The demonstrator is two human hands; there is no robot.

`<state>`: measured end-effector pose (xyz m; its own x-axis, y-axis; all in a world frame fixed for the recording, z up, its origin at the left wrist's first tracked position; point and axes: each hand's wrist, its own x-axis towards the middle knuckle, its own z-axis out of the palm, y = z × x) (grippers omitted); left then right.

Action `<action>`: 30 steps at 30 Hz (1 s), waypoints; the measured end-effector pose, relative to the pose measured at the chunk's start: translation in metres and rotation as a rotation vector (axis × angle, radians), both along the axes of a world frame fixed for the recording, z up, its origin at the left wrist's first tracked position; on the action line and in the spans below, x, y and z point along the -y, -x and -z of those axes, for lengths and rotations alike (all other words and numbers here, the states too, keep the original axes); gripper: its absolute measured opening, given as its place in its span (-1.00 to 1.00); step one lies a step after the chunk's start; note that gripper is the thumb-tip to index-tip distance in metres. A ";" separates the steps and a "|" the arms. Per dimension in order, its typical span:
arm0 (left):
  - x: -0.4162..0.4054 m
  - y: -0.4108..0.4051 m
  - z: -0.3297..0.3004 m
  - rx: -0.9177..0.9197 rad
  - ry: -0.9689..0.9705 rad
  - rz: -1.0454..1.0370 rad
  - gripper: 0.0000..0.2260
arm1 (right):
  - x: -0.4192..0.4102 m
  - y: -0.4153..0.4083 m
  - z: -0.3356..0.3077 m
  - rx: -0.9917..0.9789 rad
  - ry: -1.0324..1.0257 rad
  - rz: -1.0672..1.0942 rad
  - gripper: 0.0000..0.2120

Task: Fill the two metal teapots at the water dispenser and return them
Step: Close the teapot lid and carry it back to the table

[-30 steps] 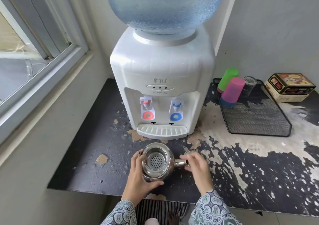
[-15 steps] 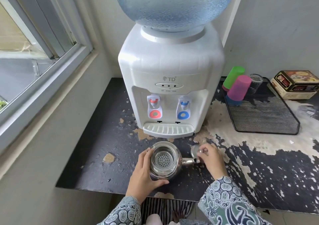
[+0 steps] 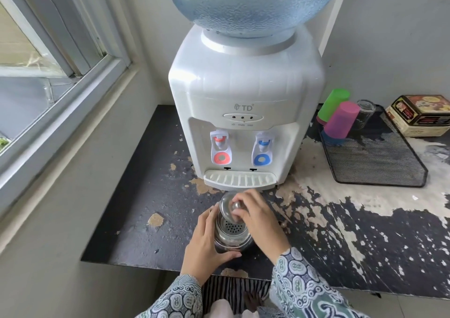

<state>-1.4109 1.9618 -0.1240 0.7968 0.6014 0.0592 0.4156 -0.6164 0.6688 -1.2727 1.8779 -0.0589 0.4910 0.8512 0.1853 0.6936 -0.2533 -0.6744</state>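
One metal teapot (image 3: 232,236) stands on the worn black counter (image 3: 151,196) in front of the white water dispenser (image 3: 243,113). Its mouth shows a perforated strainer inside. My left hand (image 3: 205,241) wraps around the pot's left side. My right hand (image 3: 255,216) grips the metal lid (image 3: 227,208) by its knob and holds it tilted over the far rim of the pot. The spout is hidden under my right hand. The dispenser has a red tap (image 3: 220,150) on the left and a blue tap (image 3: 263,152) on the right, above a drip tray (image 3: 239,178). No second teapot is in view.
A black mesh tray (image 3: 375,161) at the right holds green (image 3: 333,104) and pink (image 3: 342,120) plastic cups and a clear glass (image 3: 365,114). A printed tin box (image 3: 423,115) sits at the far right. A window (image 3: 48,57) fills the left wall. The counter's front edge is just below my hands.
My right hand picked up the lid from the counter to the right of the pot and carried it left, over the pot's mouth. My left hand stayed on the pot.
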 end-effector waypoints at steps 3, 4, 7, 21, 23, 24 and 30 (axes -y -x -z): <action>0.001 0.000 -0.002 -0.006 -0.024 -0.005 0.05 | 0.003 0.006 0.012 0.085 0.043 -0.033 -0.83; 0.001 0.001 -0.002 -0.007 -0.025 -0.006 0.06 | 0.004 0.007 0.015 0.116 0.057 -0.045 -0.82; 0.002 0.002 -0.002 -0.011 -0.033 -0.007 0.03 | 0.005 0.009 0.022 0.176 0.083 -0.078 -0.79; 0.003 0.000 -0.008 -0.125 -0.042 -0.040 -0.05 | 0.000 -0.015 0.011 0.064 0.283 -0.245 -0.66; 0.005 0.000 -0.008 -0.134 -0.034 -0.040 -0.04 | 0.000 -0.015 0.011 0.061 0.319 -0.252 -0.64; 0.005 0.000 -0.009 -0.141 -0.036 -0.042 -0.03 | -0.001 -0.014 0.011 0.078 0.333 -0.252 -0.64; 0.005 -0.001 -0.012 -0.157 -0.041 -0.070 -0.04 | -0.006 -0.010 0.011 0.176 0.380 -0.276 -0.65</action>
